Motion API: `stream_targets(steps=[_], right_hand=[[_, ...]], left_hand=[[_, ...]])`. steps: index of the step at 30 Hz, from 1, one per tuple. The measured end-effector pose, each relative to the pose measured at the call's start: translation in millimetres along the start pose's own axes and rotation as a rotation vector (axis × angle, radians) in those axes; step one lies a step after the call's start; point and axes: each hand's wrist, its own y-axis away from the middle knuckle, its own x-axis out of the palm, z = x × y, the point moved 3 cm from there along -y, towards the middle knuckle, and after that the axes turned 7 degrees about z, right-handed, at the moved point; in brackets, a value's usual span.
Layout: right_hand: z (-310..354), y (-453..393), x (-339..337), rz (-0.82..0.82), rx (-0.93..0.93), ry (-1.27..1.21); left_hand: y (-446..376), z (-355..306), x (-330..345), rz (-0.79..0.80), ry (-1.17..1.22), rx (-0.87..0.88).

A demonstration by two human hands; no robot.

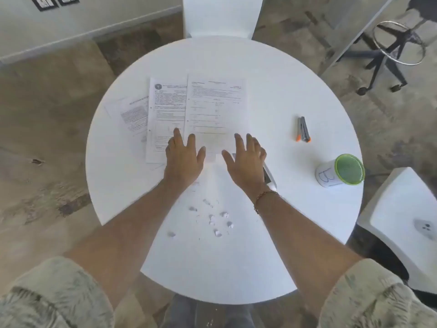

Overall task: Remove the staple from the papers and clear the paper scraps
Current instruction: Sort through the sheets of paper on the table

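Printed papers (pixel 212 105) lie spread on the round white table (pixel 283 91), some sheets overlapping to the left (pixel 132 114). My left hand (pixel 183 157) rests flat, fingers apart, on the near edge of the sheets. My right hand (pixel 246 162) lies flat beside it, fingers spread, holding nothing; it partly covers a white and dark object (pixel 269 176) that I cannot identify. Several small white paper scraps (pixel 212 216) are scattered on the table between my forearms. A grey staple remover with orange tips (pixel 303 129) lies to the right, apart from both hands.
A white cup with a green mesh rim (pixel 340 171) lies on its side near the table's right edge. A white chair (pixel 222 15) stands beyond the table, another white seat (pixel 402 216) at right with a small object on it. An office stool base (pixel 387 53) stands far right.
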Motion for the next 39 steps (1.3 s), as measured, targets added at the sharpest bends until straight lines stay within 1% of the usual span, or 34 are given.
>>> stream_targets(steps=[1,3,5,8,11,14,22,25,27,32,34,36,39], right_hand=[[-2,-3,-1,-0.018,0.036,-0.022],[-6,-12,-2,-0.043,0.123,-0.065],[-10,-21,-3,-0.033,0.221,-0.155],[-14,-36,-6,-0.026,0.35,-0.251],[-19,-45,-3,0.008,0.415,-0.28],[-21,-53,5,0.044,0.437,-0.353],[-16,-72,5,0.081,0.528,-0.495],[-19,-78,3,0.068,0.539,-0.511],[-18,-81,2,0.053,0.534,-0.581],[-20,-84,-3,-0.053,0.502,-0.677],[-16,-81,-3,-0.086,0.482,-0.716],[-13,-78,-3,-0.117,0.48,-0.763],[-4,-73,-1,-0.113,0.472,-0.821]], left_hand=[[-4,2,1,0.028,0.019,-0.028],[-13,7,2,0.033,0.036,-0.05],[-23,10,6,0.054,0.059,-0.056],[-34,14,9,0.072,0.143,-0.12],[-41,16,11,0.068,0.154,-0.155],[-47,18,13,0.075,0.146,-0.169],[-49,21,18,0.067,0.06,-0.108],[-49,21,18,0.07,0.063,-0.103],[-48,22,18,0.073,0.072,-0.088],[-46,30,11,0.08,0.088,-0.008],[-42,41,4,0.022,0.096,-0.024],[-38,58,-4,-0.071,0.073,-0.069],[-36,82,-17,-0.176,0.006,-0.135]])
